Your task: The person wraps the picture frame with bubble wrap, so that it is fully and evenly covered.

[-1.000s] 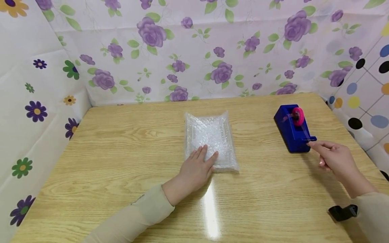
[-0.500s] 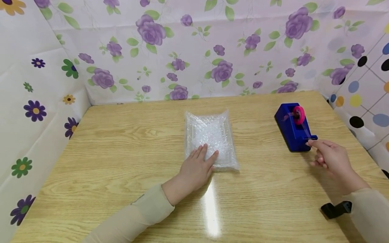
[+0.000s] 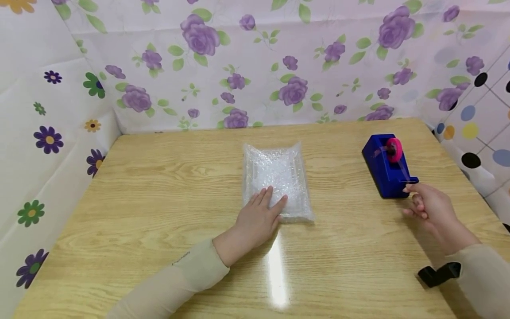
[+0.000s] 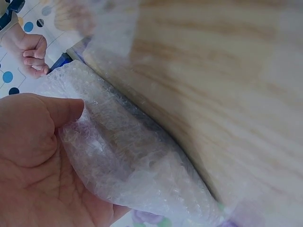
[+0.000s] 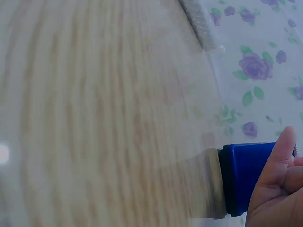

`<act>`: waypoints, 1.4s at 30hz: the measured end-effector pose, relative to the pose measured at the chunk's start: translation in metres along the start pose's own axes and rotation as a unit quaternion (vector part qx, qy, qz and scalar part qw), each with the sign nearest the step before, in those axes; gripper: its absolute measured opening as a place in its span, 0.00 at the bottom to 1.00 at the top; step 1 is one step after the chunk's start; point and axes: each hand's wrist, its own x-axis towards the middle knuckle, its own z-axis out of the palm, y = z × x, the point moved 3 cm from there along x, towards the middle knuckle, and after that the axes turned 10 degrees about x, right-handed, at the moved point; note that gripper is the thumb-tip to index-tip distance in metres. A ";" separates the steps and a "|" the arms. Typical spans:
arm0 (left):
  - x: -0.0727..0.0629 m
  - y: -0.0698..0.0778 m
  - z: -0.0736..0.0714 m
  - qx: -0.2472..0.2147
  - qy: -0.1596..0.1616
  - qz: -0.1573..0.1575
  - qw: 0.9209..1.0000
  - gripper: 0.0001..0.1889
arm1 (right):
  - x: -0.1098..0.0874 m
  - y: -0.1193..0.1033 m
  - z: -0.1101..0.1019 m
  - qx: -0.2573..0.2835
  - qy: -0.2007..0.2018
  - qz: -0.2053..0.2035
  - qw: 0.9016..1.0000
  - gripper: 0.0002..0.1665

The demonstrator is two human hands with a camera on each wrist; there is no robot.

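A flat package in clear bubble wrap (image 3: 276,168) lies on the wooden table, its far corners sticking up. Spread fingers of my left hand (image 3: 256,219) rest on its near half; the left wrist view shows the thumb (image 4: 68,111) against the wrap. To the right stands a blue tape dispenser (image 3: 385,173) with a pink-cored roll of clear tape (image 3: 394,150). At the dispenser's front edge, the thumb and index finger of my right hand (image 3: 432,208) pinch the tape's end. In the right wrist view, the hand partly covers the dispenser (image 5: 248,175).
A black curved piece (image 3: 438,274) shows beside the right sleeve, seemingly fixed at the wrist. Flowered cloth (image 3: 259,66) hangs behind the table, and dotted cloth (image 3: 486,128) lines the right side. The wooden tabletop (image 3: 167,190) stretches left of the package.
The right wrist and forearm have shifted slightly left while the fingertips stay at the dispenser's front. The left hand keeps its place on the package. The head view has tilted a little.
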 end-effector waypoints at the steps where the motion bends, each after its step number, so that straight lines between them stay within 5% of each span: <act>1: 0.000 0.000 0.000 0.000 0.001 0.000 1.000 0.25 | 0.000 0.000 0.000 0.000 -0.001 -0.002 1.000 0.17; 12: 0.000 -0.001 0.000 -0.003 -0.008 -0.001 1.000 0.25 | 0.003 0.007 -0.004 0.033 -0.101 -0.040 0.993 0.20; 25: 0.002 -0.001 0.001 -0.008 -0.007 -0.002 1.000 0.25 | 0.004 0.006 -0.001 0.032 -0.124 -0.087 0.988 0.22; 42: 0.002 -0.001 0.002 -0.010 -0.005 0.000 1.000 0.25 | 0.002 0.004 0.004 0.023 -0.048 -0.049 0.997 0.20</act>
